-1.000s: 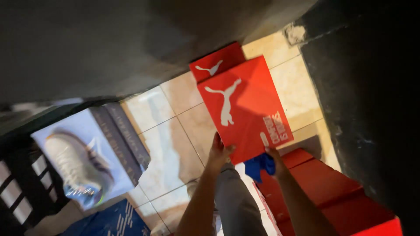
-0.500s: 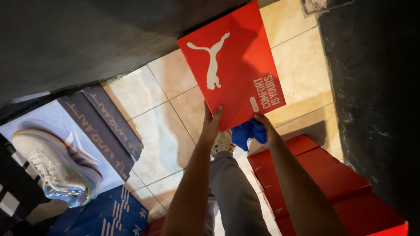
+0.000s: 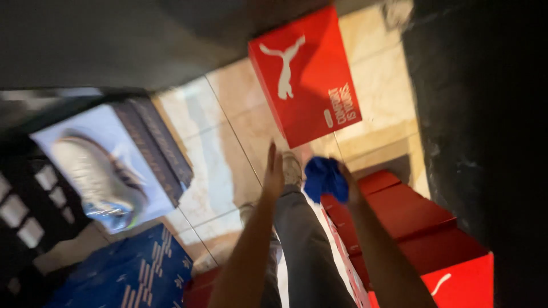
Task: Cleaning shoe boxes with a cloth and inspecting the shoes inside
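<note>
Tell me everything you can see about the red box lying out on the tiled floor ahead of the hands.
The red box is a flat, rectangular shoebox, cardboard by its look, closed with its lid on. The lid bears a white leaping-animal figure and some white print. It lies at an angle on the pale floor tiles, partly in shadow at its far end. Neither the left hand nor the right hand touches it; both are open, just short of its near edge.
</note>
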